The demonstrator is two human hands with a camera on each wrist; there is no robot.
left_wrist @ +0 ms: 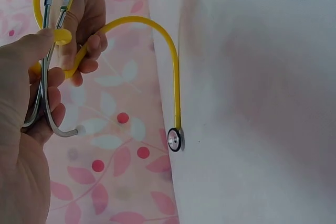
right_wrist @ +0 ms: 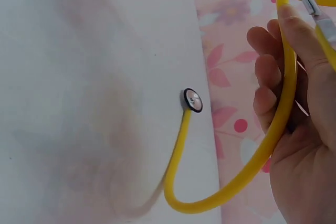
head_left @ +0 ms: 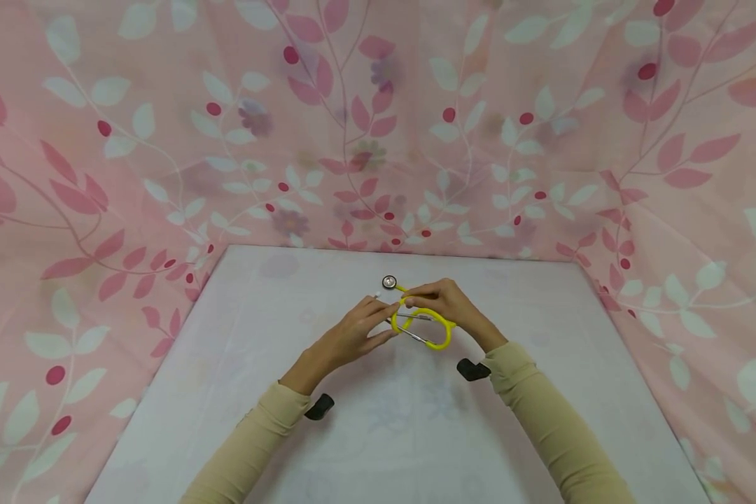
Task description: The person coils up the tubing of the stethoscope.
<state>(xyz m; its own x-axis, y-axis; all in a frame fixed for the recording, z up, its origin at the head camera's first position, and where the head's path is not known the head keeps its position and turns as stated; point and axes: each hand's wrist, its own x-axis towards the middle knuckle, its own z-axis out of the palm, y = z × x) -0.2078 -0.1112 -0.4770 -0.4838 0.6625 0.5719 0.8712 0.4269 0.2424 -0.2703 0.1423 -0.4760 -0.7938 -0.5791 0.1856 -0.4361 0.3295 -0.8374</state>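
Note:
A stethoscope with yellow tubing [head_left: 449,334] is held up between both hands over the white table. My left hand [head_left: 355,330] grips its metal ear tubes [left_wrist: 45,85], with the thumb on a piece of yellow tubing wrapped across them. My right hand [head_left: 449,301] holds the yellow tubing [right_wrist: 271,142] between thumb and fingers, beside the loop. From there the tube curves away to the round, black-rimmed chest piece [head_left: 388,281], which hangs free at the far side of the hands. A pale ear tip [left_wrist: 84,128] pokes out below the left fingers.
The white-covered table [head_left: 378,448] reaches back to a pink curtain [head_left: 353,140] with leaf patterns, which also hangs along both sides. A black wrist-worn device [head_left: 319,407] sits under the left cuff, and another black device [head_left: 472,369] under the right.

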